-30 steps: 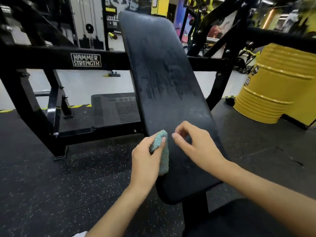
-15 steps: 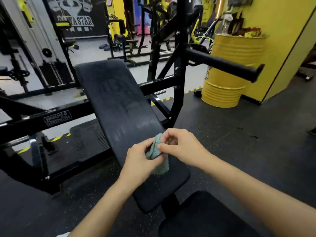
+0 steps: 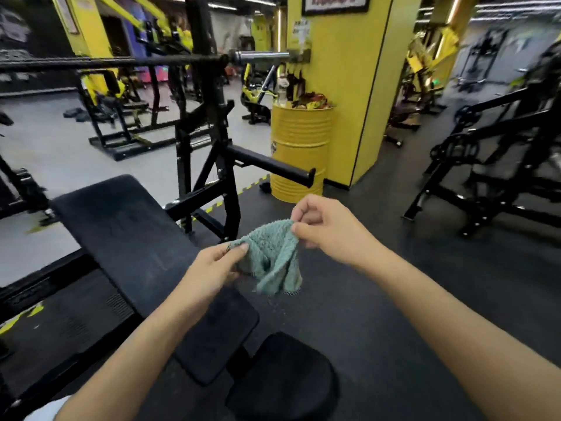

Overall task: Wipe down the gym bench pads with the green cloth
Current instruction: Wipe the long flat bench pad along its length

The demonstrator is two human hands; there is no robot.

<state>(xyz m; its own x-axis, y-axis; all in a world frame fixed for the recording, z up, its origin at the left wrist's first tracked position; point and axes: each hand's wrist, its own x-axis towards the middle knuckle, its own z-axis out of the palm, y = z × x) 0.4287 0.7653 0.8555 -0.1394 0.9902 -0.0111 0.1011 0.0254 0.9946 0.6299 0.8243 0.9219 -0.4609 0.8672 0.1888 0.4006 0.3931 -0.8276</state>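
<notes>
Cloth [image 3: 274,256], green and fluffy, is hanging in the air just right of the near half of the bench's long back pad [image 3: 127,235], above the dark floor [image 3: 379,299]. The left hand [image 3: 212,268] is pinching its lower left edge while the right hand [image 3: 328,229] is pinching its upper corner, spreading it between them. The round seat pad [image 3: 285,378] is sitting just nearer than the back pad's low end.

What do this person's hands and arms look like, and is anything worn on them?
No gloves on the left hand or the right hand. The left forearm and right forearm are uncovered, with no watch or wristband in view. A ring seems to sit on a left finger. Some white fabric shows at the lower left edge.
</notes>
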